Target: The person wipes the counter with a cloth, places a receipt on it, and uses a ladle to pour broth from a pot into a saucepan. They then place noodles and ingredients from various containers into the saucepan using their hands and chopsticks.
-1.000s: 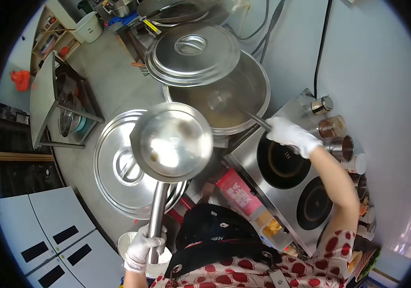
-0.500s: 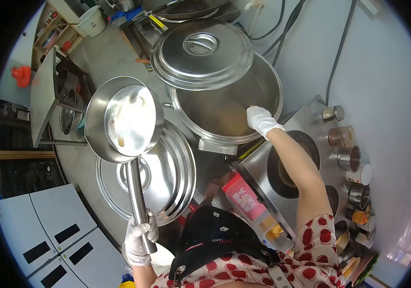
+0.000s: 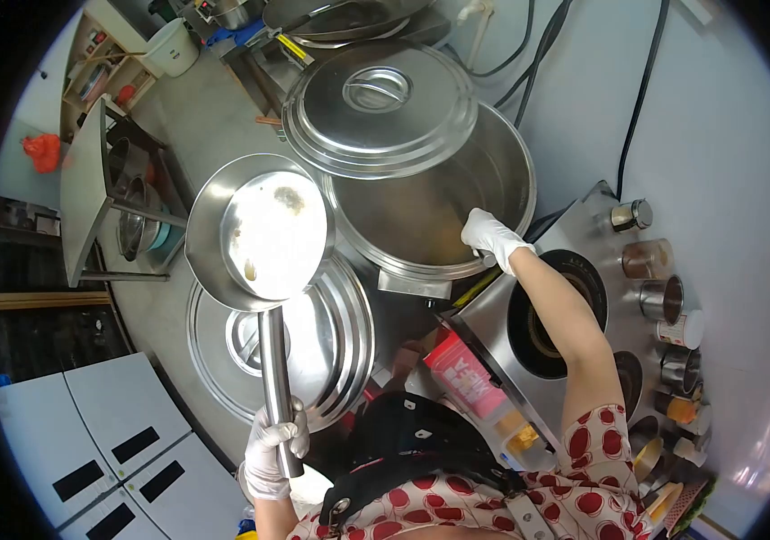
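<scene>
My left hand [image 3: 273, 447], in a white glove, is wrapped round the long handle of a steel saucepan [image 3: 210, 216]. The pan is held up over a large lid, with a few brownish spots of residue on its shiny bottom. Over the near right rim of a large steel stockpot [image 3: 513, 148], my gloved right hand [image 3: 490, 236] is closed round a metal-handled utensil [image 3: 488, 260]. Only the butt of its handle shows; the other end is hidden towards the cloudy brown liquid [image 3: 412, 211] in the pot.
One steel lid [image 3: 376, 126] rests across the far side of the stockpot; another large lid [image 3: 340, 333] lies below the saucepan. Right of the pot stands a steel stove [image 3: 502, 310] with round burners. Several jars and canisters [image 3: 661, 299] line the wall, where black cables [image 3: 641, 99] hang.
My right hand has turned and shifted slightly down, so the handle butt now shows below it. The saucepan has moved a little right in view, along with a slight view shift.
</scene>
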The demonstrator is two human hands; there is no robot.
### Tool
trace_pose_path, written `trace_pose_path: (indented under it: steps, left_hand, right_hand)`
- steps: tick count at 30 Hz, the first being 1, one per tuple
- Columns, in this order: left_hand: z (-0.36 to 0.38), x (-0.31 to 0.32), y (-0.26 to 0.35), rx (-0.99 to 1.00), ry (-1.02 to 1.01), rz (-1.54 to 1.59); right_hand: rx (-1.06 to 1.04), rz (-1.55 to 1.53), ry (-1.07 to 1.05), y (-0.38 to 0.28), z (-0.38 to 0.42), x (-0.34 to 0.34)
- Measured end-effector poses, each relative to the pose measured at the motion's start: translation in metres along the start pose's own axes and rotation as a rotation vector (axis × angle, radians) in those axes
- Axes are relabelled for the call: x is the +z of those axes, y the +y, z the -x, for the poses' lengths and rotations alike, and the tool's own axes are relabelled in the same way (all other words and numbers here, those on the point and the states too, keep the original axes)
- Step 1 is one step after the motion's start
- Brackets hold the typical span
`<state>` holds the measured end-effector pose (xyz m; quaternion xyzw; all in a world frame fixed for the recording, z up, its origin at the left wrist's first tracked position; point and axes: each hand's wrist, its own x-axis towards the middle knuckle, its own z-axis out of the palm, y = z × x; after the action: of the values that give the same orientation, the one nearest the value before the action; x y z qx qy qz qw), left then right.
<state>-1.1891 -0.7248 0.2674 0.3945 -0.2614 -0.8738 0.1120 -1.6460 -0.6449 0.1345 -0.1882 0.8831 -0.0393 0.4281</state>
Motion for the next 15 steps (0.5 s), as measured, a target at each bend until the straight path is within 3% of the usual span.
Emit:
trace_pose_path:
  steps: [1, 3, 4, 6, 7, 9, 15]
  left_hand:
    - [0.0, 0.0, 0.0, 0.004, -0.001, 0.004]
    - [0.0, 0.0, 0.0, 0.013, 0.007, 0.014]
    - [0.0, 0.001, 0.0, 0.023, 0.012, 0.026]
    - [-0.001, 0.006, 0.0, 0.032, 0.022, 0.006]
    - [-0.001, 0.008, -0.001, 0.041, 0.033, -0.012]
    - [-0.002, 0.006, -0.002, 0.045, 0.024, -0.03]
    - [-0.001, 0.004, -0.005, 0.023, -0.02, -0.057]
  right_hand:
    - [-0.001, -0.004, -0.002, 0.003, -0.006, 0.005]
    - [-0.024, -0.437, -0.119, 0.006, -0.009, 0.01]
    - [-0.027, -0.44, -0.117, 0.008, -0.01, 0.011]
    - [-0.007, -0.967, -0.228, 0.012, -0.008, 0.015]
    - [-0.008, -0.972, -0.225, 0.017, -0.011, 0.017]
    - [-0.058, -1.341, -0.376, 0.025, -0.017, 0.02]
    - [-0.159, -1.246, -0.306, 0.046, 0.045, 0.01]
